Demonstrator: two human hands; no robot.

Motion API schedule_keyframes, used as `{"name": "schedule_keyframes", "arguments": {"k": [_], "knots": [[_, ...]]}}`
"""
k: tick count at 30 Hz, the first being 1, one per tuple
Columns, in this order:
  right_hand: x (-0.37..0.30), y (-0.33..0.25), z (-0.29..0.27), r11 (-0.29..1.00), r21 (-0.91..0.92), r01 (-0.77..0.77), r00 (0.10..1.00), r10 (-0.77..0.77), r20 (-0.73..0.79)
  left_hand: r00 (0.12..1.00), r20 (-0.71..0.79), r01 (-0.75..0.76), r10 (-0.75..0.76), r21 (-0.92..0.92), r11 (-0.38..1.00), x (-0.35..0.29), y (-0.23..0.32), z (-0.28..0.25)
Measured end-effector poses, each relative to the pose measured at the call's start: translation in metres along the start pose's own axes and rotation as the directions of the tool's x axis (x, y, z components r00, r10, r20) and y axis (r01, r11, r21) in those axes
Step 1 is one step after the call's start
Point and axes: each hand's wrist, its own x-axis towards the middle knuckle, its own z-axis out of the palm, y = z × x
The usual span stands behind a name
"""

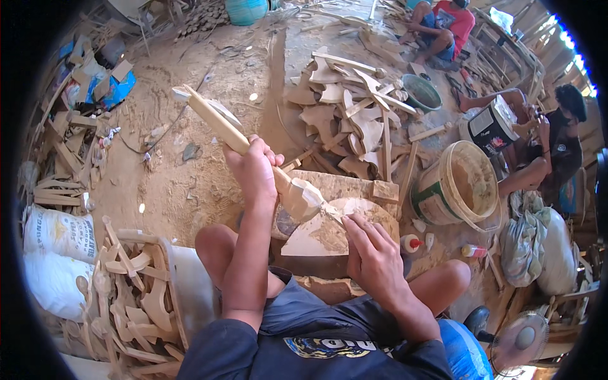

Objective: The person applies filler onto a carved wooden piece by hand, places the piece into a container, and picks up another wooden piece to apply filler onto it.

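My left hand (253, 166) is wrapped round a long, pale piece of carved wood (218, 126) that slants from the upper left down toward the right. A broader faceted section (303, 199) lies below that hand, over a low wooden work block (345, 182). At the wood's narrow lower end, my right hand (378, 259) has its fingers pressed together. Whatever it may grip there is hidden by the fingers. Under this end a pale, round-edged board (316, 242) rests on the block.
Beyond the block lies a heap of cut wood pieces (345, 117). Right stand a dusty bucket (430, 190), a dark bucket (484, 130) and a green basin (421, 92); two people sit past them. A red-capped bottle (410, 243) is near my right knee. Carved parts fill a tub (171, 278) at left.
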Motion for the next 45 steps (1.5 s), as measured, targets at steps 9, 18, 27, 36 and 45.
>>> {"name": "schedule_keyframes", "arguments": {"k": [9, 18, 27, 36, 45], "knots": [[0.002, 0.009, -0.020, 0.995, 0.101, -0.010, 0.998, 0.003, 0.066, 0.998, 0.055, 0.016, -0.016, 0.006, 1.000, 0.004, 0.010, -0.010], [0.004, 0.001, -0.006, 0.999, 0.017, -0.046, 0.996, 0.047, -0.075, 0.999, 0.036, 0.005, -0.005, 0.001, 1.000, -0.003, 0.011, -0.004], [0.000, -0.005, -0.003, 1.000, 0.011, 0.013, 0.999, -0.013, -0.030, 0.999, 0.042, -0.013, 0.012, 0.017, 1.000, -0.001, 0.008, -0.006], [0.004, 0.005, -0.015, 0.999, -0.029, -0.013, 0.998, 0.011, -0.058, 0.999, 0.044, -0.009, 0.008, 0.031, 0.999, -0.001, 0.015, -0.009], [-0.006, 0.000, -0.001, 0.996, -0.084, -0.003, 1.000, 0.001, -0.020, 0.999, 0.033, -0.017, 0.017, 0.029, 0.999, -0.009, 0.012, 0.001]]}}
